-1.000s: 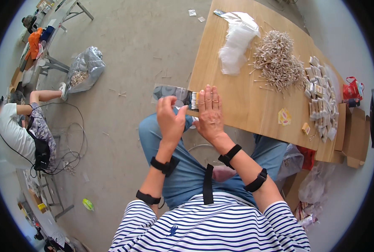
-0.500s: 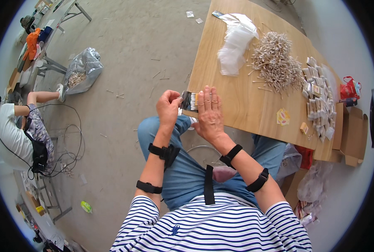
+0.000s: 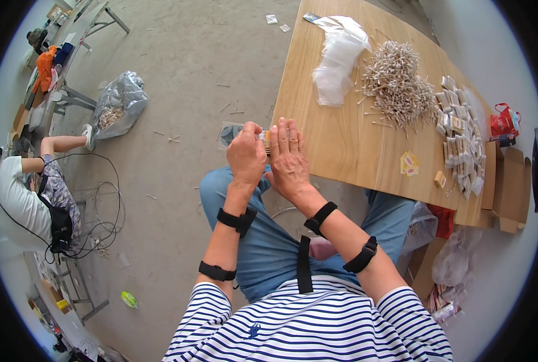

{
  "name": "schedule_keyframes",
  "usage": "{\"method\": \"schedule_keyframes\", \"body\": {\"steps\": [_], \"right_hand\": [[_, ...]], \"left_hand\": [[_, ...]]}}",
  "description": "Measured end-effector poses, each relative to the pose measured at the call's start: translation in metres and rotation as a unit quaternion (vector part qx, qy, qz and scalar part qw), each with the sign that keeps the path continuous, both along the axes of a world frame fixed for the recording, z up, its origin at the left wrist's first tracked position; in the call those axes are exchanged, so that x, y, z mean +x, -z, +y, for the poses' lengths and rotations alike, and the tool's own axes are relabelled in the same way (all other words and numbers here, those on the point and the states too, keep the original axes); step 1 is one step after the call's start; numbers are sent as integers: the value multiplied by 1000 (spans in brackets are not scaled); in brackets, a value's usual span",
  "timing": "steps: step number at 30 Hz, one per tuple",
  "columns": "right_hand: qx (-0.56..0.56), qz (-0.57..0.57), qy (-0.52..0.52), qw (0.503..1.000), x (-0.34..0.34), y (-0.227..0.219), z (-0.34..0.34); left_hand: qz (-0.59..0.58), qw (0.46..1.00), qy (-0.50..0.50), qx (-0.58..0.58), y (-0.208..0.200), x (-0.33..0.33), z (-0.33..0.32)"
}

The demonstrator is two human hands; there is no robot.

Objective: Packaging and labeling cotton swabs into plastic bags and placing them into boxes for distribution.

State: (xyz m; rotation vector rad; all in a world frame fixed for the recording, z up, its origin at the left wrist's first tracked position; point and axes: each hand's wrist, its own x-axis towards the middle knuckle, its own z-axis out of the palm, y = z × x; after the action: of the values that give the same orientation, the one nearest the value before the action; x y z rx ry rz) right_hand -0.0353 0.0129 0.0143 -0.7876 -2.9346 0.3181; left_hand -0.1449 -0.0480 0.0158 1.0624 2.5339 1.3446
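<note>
At the table's near-left corner, my left hand (image 3: 246,155) is closed, its curled fingers pinching a small clear plastic bag (image 3: 225,136) with a dark patch. The bag's flap sticks out past the table edge, left of my fingers. A row of cotton swabs (image 3: 263,140) shows between my two hands, partly covered by them. My right hand (image 3: 289,151) lies flat, fingers straight, over the right part of the swab pack, with a bit of yellow at its edge. How much of the pack sits under that palm is hidden.
On the wooden table (image 3: 335,142) are flat clear bags (image 3: 335,66), a loose swab pile (image 3: 396,78), filled packs (image 3: 462,145) and yellow cards (image 3: 409,163). An open cardboard box (image 3: 512,187) stands right. A person (image 3: 24,193) sits left, near a grey sack (image 3: 121,105).
Both hands have shifted slightly left. My left hand has turned and closed more over the bag, whose flap now extends left of it. My right hand remains flat on the pack.
</note>
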Motion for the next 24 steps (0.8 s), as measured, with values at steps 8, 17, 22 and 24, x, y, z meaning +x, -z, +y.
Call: {"method": "schedule_keyframes", "body": {"steps": [8,17,22,24], "right_hand": [[53,33,55,997,-17,19,-12],[25,7,67,997,-15,8,-13],[13,19,77,997,-19,11,-19],[25,49,90,994,-21,13,-22]], "left_hand": [[17,999,-14,-35,-4,1,4],[-60,997,-2,-43,-17,-7,3],[-42,997,-4,-65,-16,-7,7],[-36,997,-12,-64,-12,-6,7]]}}
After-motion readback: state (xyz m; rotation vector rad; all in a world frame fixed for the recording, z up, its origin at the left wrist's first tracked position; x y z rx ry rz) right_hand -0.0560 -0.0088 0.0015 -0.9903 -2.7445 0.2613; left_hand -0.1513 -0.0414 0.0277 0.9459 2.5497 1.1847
